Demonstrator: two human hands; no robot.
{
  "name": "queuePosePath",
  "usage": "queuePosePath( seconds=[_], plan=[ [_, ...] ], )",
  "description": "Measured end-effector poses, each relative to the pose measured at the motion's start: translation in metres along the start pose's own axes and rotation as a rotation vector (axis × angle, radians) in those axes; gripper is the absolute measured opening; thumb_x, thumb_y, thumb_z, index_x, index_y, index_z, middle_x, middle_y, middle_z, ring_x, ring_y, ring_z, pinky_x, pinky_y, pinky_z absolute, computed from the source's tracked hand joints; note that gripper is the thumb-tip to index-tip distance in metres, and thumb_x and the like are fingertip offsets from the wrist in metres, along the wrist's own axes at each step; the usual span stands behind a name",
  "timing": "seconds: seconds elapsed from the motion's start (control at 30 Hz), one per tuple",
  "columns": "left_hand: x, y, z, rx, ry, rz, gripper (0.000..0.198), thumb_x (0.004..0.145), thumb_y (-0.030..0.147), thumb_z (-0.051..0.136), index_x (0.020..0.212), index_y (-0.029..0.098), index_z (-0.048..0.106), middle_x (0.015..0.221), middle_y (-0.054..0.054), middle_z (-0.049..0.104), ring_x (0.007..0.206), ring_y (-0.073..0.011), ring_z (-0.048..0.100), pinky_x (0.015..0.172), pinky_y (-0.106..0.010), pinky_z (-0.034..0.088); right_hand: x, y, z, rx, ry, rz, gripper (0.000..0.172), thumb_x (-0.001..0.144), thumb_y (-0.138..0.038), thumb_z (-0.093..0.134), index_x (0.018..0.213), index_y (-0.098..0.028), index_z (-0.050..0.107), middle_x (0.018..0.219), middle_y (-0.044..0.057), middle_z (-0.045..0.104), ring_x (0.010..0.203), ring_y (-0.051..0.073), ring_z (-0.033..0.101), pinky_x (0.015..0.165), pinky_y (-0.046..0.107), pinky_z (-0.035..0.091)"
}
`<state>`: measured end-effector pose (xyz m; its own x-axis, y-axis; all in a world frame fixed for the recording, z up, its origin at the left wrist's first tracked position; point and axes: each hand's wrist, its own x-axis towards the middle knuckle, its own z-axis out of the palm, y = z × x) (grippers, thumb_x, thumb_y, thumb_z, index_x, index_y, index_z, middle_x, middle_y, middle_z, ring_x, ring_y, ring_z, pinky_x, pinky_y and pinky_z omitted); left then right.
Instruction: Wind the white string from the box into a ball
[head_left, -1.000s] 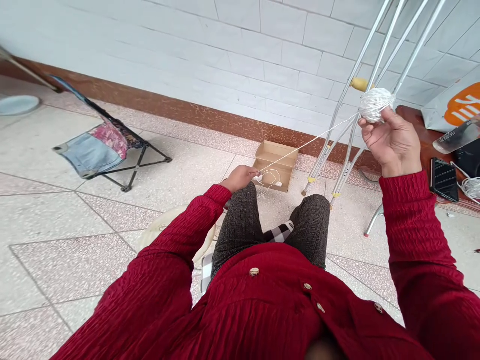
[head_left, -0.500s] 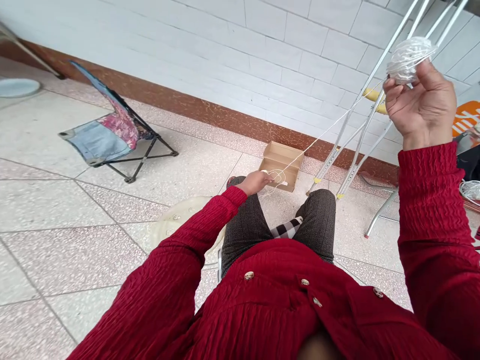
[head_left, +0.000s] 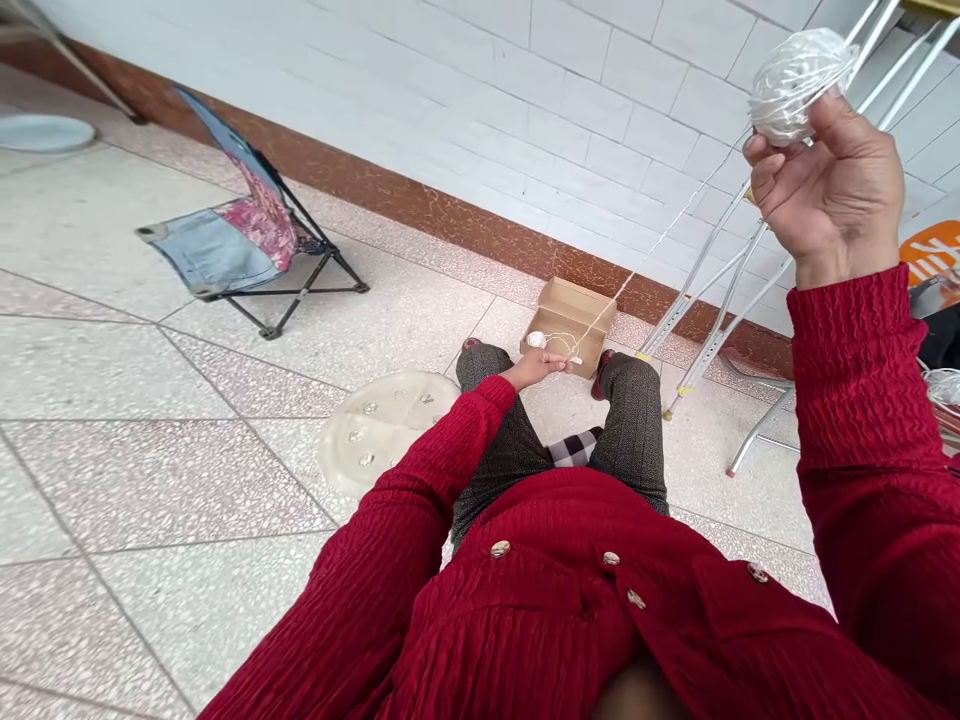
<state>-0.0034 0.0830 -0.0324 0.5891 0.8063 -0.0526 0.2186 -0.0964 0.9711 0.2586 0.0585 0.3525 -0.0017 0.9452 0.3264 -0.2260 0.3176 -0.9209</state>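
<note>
High on the right, my right hand (head_left: pixel 832 185) is closed around a ball of white string (head_left: pixel 801 85), fingers under it and thumb at its side. From the ball a taut strand of string (head_left: pixel 651 252) slopes down to the left. My left hand (head_left: pixel 538 368) pinches that strand low, just over the front of an open cardboard box (head_left: pixel 576 312) on the floor. Inside the box lie a small white bundle (head_left: pixel 536 340) and a loose loop of string.
A low folding chair (head_left: pixel 217 245) stands on the left, with a pale round mat (head_left: pixel 367 425) nearer my legs. Aluminium crutches (head_left: pixel 701 350) lean by the tiled wall (head_left: pixel 480 110) on the right. A pale round basin or lid (head_left: pixel 45 132) sits far left.
My left hand has shifted slightly right along with the string. The ball in my right hand is a little higher and further left. The white bundle in the box now shows more clearly.
</note>
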Motion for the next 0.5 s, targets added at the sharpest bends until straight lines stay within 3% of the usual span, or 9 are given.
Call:
queuePosePath(
  seconds=[0.13, 0.23, 0.37, 0.5],
  plan=[
    [0.0, 0.01, 0.004, -0.14, -0.005, -0.015, 0.027, 0.079, 0.039, 0.074, 0.09, 0.015, 0.079, 0.105, -0.009, 0.078, 0.109, -0.0243, 0.067, 0.108, -0.038, 0.043, -0.006, 0.014, 0.012, 0.002, -0.062, -0.002, 0.034, 0.068, -0.025, 0.087, 0.093, -0.022, 0.065, 0.096, 0.002, 0.068, 0.083, 0.014, 0.062, 0.061, 0.024, 0.047],
    [0.0, 0.017, 0.011, -0.262, -0.106, 0.031, 0.033, 0.079, 0.041, 0.076, 0.1, 0.015, 0.078, 0.112, -0.01, 0.076, 0.115, -0.0244, 0.066, 0.109, -0.038, 0.042, -0.008, 0.028, 0.015, 0.025, -0.086, 0.052, 0.038, 0.067, -0.028, 0.089, 0.096, -0.022, 0.066, 0.098, 0.002, 0.069, 0.081, 0.014, 0.061, 0.059, 0.023, 0.047],
    [-0.001, 0.014, 0.022, -0.332, -0.148, -0.019, 0.047, 0.08, 0.044, 0.076, 0.116, 0.015, 0.073, 0.1, -0.01, 0.078, 0.109, -0.0234, 0.068, 0.107, -0.039, 0.043, 0.003, 0.04, 0.003, 0.022, -0.032, 0.042, 0.035, 0.067, -0.027, 0.088, 0.095, -0.024, 0.067, 0.098, 0.002, 0.07, 0.081, 0.015, 0.061, 0.057, 0.023, 0.049],
    [0.001, 0.001, 0.027, -0.179, -0.068, 0.011, 0.039, 0.089, 0.05, 0.061, 0.084, 0.015, 0.076, 0.098, -0.008, 0.077, 0.108, -0.0231, 0.067, 0.106, -0.036, 0.042, 0.026, 0.047, -0.021, 0.032, 0.137, 0.046, 0.025, 0.071, -0.02, 0.08, 0.091, -0.022, 0.066, 0.091, 0.0, 0.069, 0.078, 0.013, 0.064, 0.055, 0.02, 0.048]
  ],
)
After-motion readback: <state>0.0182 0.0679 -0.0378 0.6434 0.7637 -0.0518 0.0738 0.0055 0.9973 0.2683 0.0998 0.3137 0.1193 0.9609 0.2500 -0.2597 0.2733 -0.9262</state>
